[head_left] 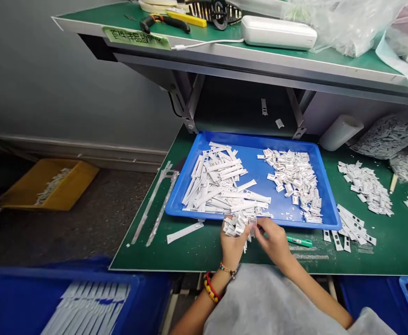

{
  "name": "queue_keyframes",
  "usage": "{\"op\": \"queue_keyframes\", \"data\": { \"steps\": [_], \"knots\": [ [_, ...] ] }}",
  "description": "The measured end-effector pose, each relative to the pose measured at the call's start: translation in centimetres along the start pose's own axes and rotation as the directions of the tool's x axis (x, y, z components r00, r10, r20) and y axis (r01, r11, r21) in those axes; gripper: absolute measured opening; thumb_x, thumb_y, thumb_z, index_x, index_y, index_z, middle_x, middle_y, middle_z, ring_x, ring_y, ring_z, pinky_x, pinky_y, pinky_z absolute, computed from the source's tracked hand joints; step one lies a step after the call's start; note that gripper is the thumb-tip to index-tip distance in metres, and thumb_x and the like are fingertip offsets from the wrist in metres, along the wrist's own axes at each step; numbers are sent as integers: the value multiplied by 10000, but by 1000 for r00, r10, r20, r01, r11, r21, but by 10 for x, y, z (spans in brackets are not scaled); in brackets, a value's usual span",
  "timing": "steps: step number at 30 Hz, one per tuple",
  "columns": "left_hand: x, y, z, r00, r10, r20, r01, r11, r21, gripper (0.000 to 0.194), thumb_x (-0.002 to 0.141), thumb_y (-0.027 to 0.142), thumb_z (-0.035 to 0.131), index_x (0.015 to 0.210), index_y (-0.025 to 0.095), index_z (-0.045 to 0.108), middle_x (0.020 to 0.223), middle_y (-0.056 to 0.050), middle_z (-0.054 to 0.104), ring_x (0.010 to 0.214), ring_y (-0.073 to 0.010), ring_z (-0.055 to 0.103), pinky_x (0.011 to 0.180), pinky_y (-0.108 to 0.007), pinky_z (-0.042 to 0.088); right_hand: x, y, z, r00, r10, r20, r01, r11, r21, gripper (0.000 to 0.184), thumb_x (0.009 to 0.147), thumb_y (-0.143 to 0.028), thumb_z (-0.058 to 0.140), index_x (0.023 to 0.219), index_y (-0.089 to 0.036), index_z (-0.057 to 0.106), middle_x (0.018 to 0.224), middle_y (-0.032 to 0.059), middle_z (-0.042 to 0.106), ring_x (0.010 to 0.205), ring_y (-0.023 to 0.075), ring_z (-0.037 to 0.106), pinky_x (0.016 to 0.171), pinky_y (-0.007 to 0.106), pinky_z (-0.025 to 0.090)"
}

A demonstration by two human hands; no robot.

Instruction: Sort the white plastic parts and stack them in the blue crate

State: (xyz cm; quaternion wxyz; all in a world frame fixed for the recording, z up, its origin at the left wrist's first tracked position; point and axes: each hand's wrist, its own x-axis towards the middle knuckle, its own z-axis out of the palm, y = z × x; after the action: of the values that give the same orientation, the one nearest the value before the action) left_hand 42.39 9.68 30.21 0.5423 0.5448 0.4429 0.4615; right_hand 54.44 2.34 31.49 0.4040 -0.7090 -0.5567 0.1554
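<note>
My left hand [232, 246] grips a bunch of small white die-cut strips [236, 225] at the front rim of a blue plastic tray [246, 153]. My right hand [274, 241] comes in from the right, its fingertips pinching the same bunch. Inside the tray lie a heap of long white strips [218, 179] on the left and a heap of short white pieces [293, 181] on the right. Some long strips run close to my hands. Both hands sit over the green mat bench [204, 246], and my fingers hide part of the bunch.
A green marker [300, 241] lies right of my right hand, with more white pieces [364, 186] further right. Long strips [155, 204] lie left of the tray. A shelf overhead holds tools. Blue bins stand below the bench, and a yellow crate [48, 184] sits on the floor.
</note>
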Motion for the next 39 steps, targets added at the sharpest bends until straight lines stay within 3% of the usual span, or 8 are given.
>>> {"op": "queue_keyframes", "data": {
  "steps": [7, 12, 18, 26, 29, 32, 36, 39],
  "knots": [
    [-14, -23, 7, 999, 39, -38, -37, 999, 35, 458, 612, 369, 847, 899, 202, 532, 813, -25, 691, 733, -198, 699, 702, -330, 590, -25, 14, 23, 980, -165, 111, 179, 975, -129, 337, 953, -207, 418, 1247, -201, 583, 1169, 161, 655, 1051, 246, 659, 823, 352, 582],
    [-16, -28, 1, 970, 244, -23, -240, 965, 108, 311, 739, 297, 747, 940, 209, 527, 860, -45, 697, 785, -207, 719, 712, -347, 603, -31, 11, 0, 936, -246, 251, 288, 947, -145, 560, 875, -229, 535, 1420, -176, 415, 1326, 176, 571, 1180, 269, 593, 909, 386, 562],
    [-11, -52, -32, 877, 406, 257, -422, 906, 8, 334, 721, 183, 744, 946, 242, 505, 880, -10, 713, 773, -191, 728, 669, -323, 603, 67, 32, -46, 936, -269, 229, 331, 892, -308, 235, 960, -169, 454, 1092, -217, 642, 990, 78, 708, 946, 212, 665, 806, 324, 541],
    [-5, -45, -36, 759, 232, 609, -388, 912, 136, 362, 643, 105, 670, 977, 227, 599, 1041, -71, 754, 911, -230, 729, 801, -335, 582, 169, 60, 15, 770, 38, 637, 433, 702, -566, 284, 951, -96, 430, 1132, -162, 639, 1223, 133, 634, 960, 227, 675, 712, 277, 521],
    [-6, -45, -35, 812, 274, 516, -383, 916, 117, 357, 621, 95, 657, 939, 231, 571, 968, -43, 760, 780, -204, 738, 697, -295, 586, 159, 62, 5, 839, 47, 542, 302, 787, -537, 268, 974, -142, 421, 1098, -137, 658, 1191, 161, 638, 917, 222, 681, 741, 286, 520],
    [-7, -44, -36, 899, 365, 240, -385, 922, 37, 358, 662, 95, 650, 962, 241, 519, 933, -9, 735, 702, -177, 737, 598, -257, 578, 134, 57, -21, 865, 25, 502, 49, 990, -134, 272, 970, -296, 511, 1136, -146, 665, 1121, 131, 667, 751, 166, 671, 709, 284, 530],
    [-1, -18, -32, 930, 369, -4, -368, 928, 52, 295, 734, 160, 676, 972, 229, 516, 865, -4, 724, 686, -190, 729, 625, -302, 593, 97, 35, -49, 739, -15, 674, -373, 824, 427, 494, 878, -556, 610, 1141, -143, 678, 833, 46, 664, 623, 137, 606, 623, 286, 532],
    [8, 3, -24, 961, 277, -19, -273, 955, 119, 188, 811, 252, 656, 965, 197, 561, 805, -30, 727, 744, -217, 724, 740, -368, 593, 71, 12, -51, 774, -20, 632, -371, 795, 479, 456, 854, -560, 643, 1067, -162, 705, 864, 46, 653, 613, 123, 587, 615, 279, 520]
  ]
}}
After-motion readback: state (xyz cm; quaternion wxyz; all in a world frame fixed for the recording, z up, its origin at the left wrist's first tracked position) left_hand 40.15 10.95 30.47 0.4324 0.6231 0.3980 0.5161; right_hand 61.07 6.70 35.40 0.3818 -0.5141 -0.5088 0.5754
